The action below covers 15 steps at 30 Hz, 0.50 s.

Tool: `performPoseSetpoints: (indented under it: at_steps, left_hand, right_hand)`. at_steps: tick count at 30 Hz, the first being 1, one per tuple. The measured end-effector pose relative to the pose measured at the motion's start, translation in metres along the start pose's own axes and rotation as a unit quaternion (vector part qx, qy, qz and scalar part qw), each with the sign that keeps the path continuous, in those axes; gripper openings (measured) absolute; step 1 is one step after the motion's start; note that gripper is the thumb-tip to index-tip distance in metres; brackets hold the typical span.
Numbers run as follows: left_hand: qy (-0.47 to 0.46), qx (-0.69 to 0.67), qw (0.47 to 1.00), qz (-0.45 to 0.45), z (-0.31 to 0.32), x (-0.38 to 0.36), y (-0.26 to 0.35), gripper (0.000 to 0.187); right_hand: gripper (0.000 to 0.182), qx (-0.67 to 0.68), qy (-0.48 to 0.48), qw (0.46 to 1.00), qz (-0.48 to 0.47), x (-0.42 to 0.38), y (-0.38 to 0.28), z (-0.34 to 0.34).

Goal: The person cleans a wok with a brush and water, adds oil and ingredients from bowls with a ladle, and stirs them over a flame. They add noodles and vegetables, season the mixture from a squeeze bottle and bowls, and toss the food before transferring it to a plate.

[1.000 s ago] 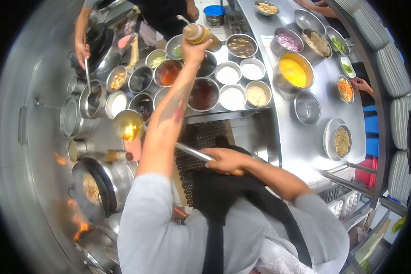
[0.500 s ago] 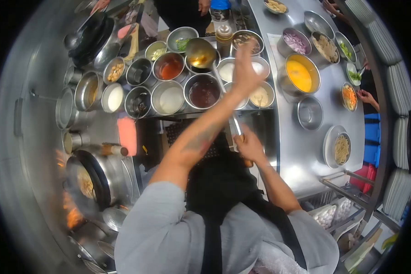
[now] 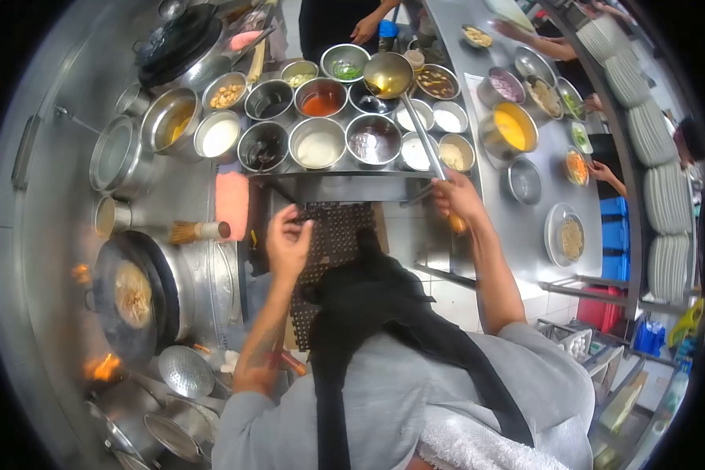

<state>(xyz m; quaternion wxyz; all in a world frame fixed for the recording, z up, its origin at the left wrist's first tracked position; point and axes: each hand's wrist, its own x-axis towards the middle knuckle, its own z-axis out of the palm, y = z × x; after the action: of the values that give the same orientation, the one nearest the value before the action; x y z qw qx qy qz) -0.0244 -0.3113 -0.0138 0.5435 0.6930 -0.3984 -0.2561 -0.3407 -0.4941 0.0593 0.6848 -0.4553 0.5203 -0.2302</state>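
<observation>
My right hand [image 3: 458,200] is closed around the wooden-ended handle of a ladle [image 3: 421,129]. The ladle's bowl, with yellowish liquid in it, is over the back row of pots, near a pot of dark liquid [image 3: 368,100] and a pot of brown pieces in liquid [image 3: 437,81]. My left hand [image 3: 288,244] is in the air in front of the counter, left of the black apron [image 3: 368,305]. Its fingers are loosely bent and apart, with nothing visible in them. Close to it on the left lies a pink cloth [image 3: 232,206].
At left, a wok [image 3: 106,305] with food sits beside flames [image 3: 102,366]; a brush [image 3: 200,231] and a perforated skimmer [image 3: 186,371] lie close by. A steel table [image 3: 489,235] at right bears bowls, including yellow liquid [image 3: 515,129]. Other people's hands [image 3: 603,171] are beyond it.
My left hand has swung from above the right-hand pots back to the left, its fingers now bent. My right hand keeps the ladle. The view has shifted, showing more of the wok.
</observation>
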Motion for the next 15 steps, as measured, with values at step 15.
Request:
performPoseSetpoints:
  at_steps: [15]
  left_hand:
    - [0.090, -0.012, 0.995, -0.039, -0.138, -0.057, -0.027, 0.052]
  right_hand:
    - [0.015, 0.010, 0.013, 0.998, -0.057, -0.049, -0.028, 0.044]
